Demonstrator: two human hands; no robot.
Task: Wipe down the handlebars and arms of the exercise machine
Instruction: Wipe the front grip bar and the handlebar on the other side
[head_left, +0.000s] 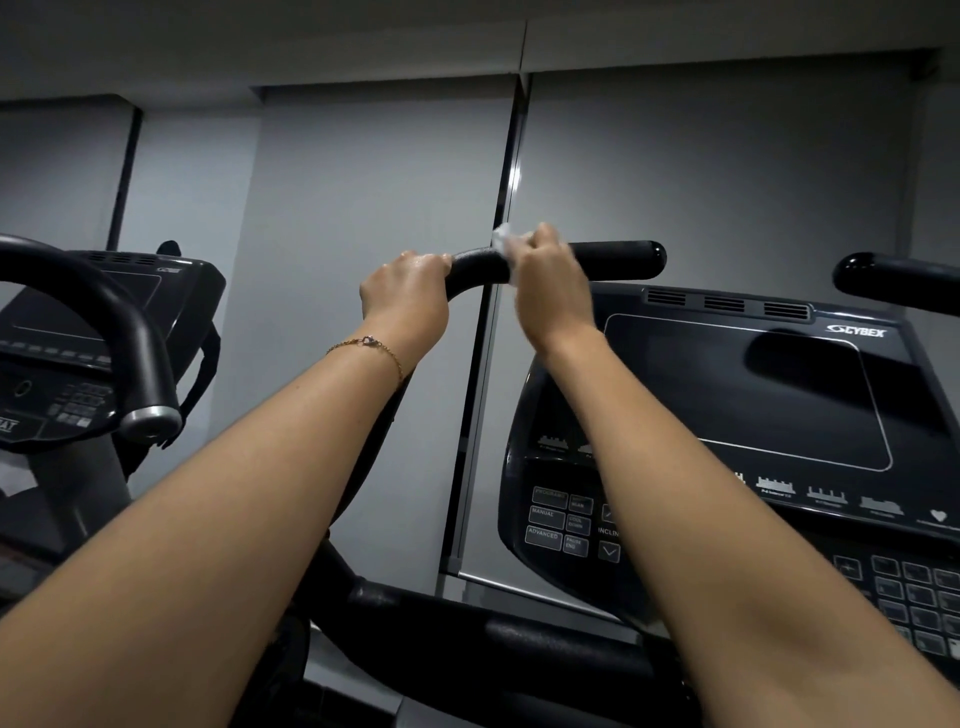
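Black, matte and faintly textured, the foam-sleeved tubular handlebar (613, 258) of the exercise machine runs level at head height, ending in a glossy rounded cap. It is rigid and fixed, so it should take firm rubbing without giving, and the grippy sleeve will likely drag on the cloth rather than let it slide. The small crumpled white wipe (503, 238) is thin, soft and light, and best kept bunched under the fingers. The right hand (545, 288) pinches it against the top of the bar with curled fingers. The left hand (405, 293), a fine gold chain bracelet (369, 345) at its wrist, is wrapped round the bend where the bar turns down into the dark upright arm (371, 452). Just right sits the smooth black plastic console (753, 395) with its glossy screen and flat buttons. Beyond it is a second black handlebar (893, 278), and far left a neighbouring machine's curved grip with a silver end cap (119, 322).
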